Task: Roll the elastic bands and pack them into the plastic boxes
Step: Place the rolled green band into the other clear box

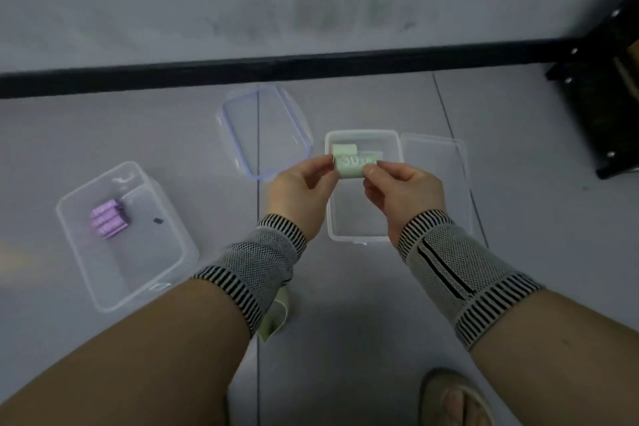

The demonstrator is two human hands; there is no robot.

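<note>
Both hands, left hand (300,185) and right hand (401,188), pinch 1 rolled green band (351,168) above the right box (363,237) on the floor, which holds 1 green roll (344,149), while the left box (83,252) holds purple rolls (109,218); I judge packing partly done.

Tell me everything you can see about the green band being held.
The green band is pale green, rubbery-looking, rolled into a compact flat bundle, with white print reading 30 LB on its face. It lies level, held above the right box, pinched at its ends by the left hand and right hand.
</note>
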